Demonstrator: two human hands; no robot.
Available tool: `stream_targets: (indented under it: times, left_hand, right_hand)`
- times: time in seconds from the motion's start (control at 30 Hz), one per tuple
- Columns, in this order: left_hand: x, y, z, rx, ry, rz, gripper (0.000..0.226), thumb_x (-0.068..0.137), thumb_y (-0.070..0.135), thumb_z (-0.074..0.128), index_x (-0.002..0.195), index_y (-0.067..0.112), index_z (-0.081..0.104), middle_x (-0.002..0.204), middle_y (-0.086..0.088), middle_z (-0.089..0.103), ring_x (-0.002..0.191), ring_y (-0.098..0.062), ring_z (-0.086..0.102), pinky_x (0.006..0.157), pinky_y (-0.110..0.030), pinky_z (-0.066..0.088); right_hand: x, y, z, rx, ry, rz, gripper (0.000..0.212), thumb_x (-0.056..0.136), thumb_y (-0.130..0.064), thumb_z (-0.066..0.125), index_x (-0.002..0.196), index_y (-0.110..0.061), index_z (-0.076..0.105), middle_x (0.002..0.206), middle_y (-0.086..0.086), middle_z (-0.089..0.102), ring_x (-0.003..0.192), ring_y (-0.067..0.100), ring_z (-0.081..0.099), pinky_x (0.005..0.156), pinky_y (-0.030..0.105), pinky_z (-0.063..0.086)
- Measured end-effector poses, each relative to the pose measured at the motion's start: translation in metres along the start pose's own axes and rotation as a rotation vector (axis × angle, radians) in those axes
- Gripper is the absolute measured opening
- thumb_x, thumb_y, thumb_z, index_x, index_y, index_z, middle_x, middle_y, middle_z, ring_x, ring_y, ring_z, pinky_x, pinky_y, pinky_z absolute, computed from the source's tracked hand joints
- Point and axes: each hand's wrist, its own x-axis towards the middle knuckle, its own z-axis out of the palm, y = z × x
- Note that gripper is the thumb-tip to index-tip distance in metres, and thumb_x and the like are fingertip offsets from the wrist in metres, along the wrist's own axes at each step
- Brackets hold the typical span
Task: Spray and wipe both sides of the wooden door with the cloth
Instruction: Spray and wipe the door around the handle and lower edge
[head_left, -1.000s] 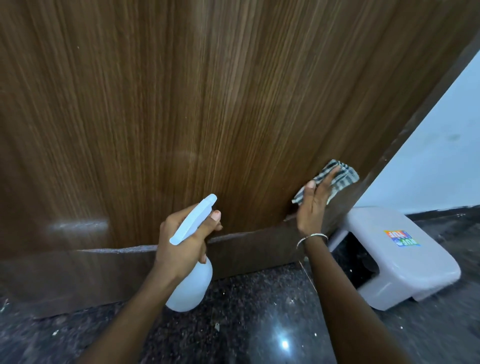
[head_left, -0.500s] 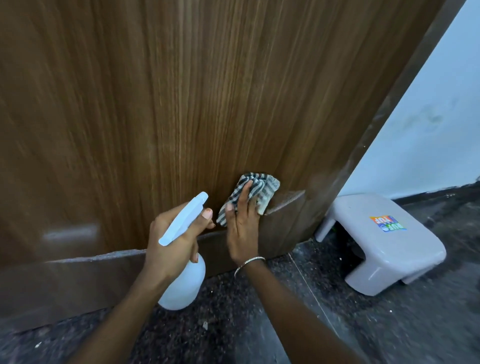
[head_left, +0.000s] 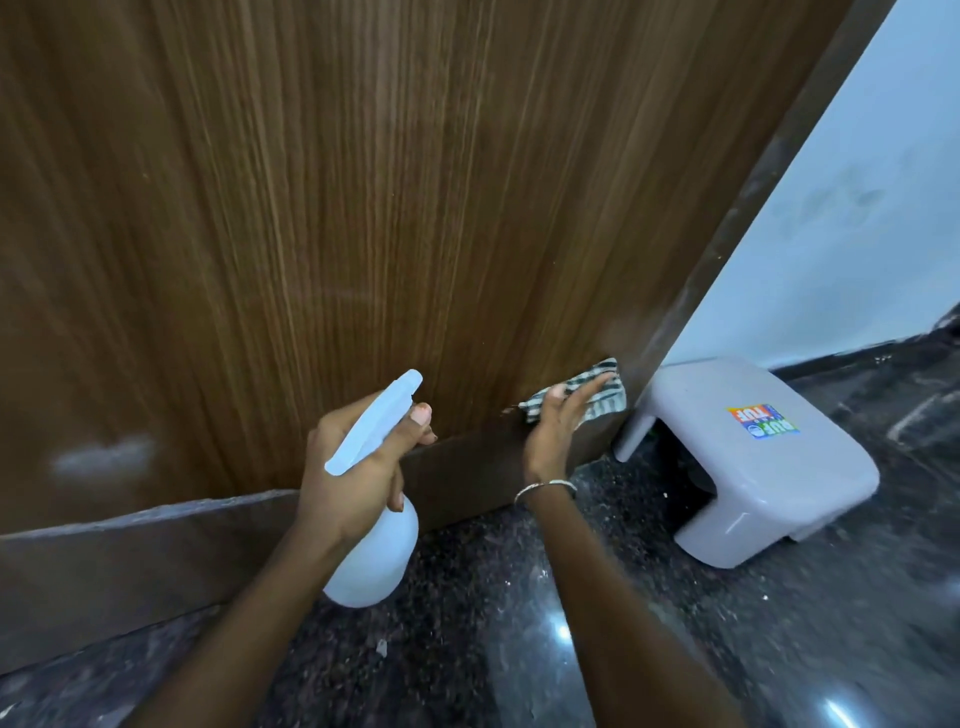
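The brown wooden door (head_left: 363, 208) fills most of the view, with a darker kick strip along its bottom. My left hand (head_left: 358, 467) grips a white spray bottle (head_left: 374, 551) by its neck, nozzle tilted up toward the door. My right hand (head_left: 556, 431), a bangle on its wrist, presses a checked cloth (head_left: 597, 395) flat against the door's lower right part with straight fingers, close to the door's edge. A pale wet patch (head_left: 104, 457) shows on the door at lower left.
A grey plastic step stool (head_left: 753, 467) with a coloured sticker stands on the dark speckled stone floor (head_left: 519, 623) just right of the door's edge. A pale wall (head_left: 857, 208) rises behind it.
My right hand swept the cloth left toward the bottle half a second ago, then back right to the door's edge. The left hand and bottle have barely moved.
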Motion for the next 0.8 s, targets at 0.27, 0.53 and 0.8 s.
stream_targets:
  times: [0.27,0.53,0.8]
  left_hand:
    - [0.011,-0.008,0.019,-0.029,-0.027,-0.003,0.025,0.084,0.038,0.065,0.099,0.019,0.072,0.080,0.000,0.076,0.037,-0.026,0.053,0.049,-0.036,0.051]
    - [0.026,-0.019,0.027,-0.005,-0.052,0.057,0.013,0.090,0.027,0.067,0.090,0.016,0.073,0.077,-0.002,0.075,0.036,-0.032,0.053,0.048,-0.042,0.053]
    - [0.028,-0.040,0.032,0.070,-0.103,0.056,0.012,0.092,0.027,0.067,0.090,0.017,0.074,0.076,-0.003,0.075,0.036,-0.033,0.053,0.047,-0.043,0.053]
  right_hand:
    - [-0.060,0.027,0.023,-0.096,-0.277,-0.179,0.072,0.109,-0.042,0.036,0.149,-0.060,-0.021,0.151,-0.043,-0.022,0.145,-0.019,-0.014,0.118,0.009,-0.001]
    - [0.066,-0.046,-0.027,-0.035,0.012,-0.301,0.062,0.112,-0.030,0.029,0.164,-0.019,-0.003,0.167,-0.010,0.002,0.153,0.000,0.007,0.123,0.014,0.008]
    - [0.055,0.001,-0.008,-0.089,0.220,-0.289,0.060,0.111,-0.034,0.032,0.164,-0.019,0.007,0.165,-0.014,0.003,0.149,-0.014,0.000,0.125,0.021,0.004]
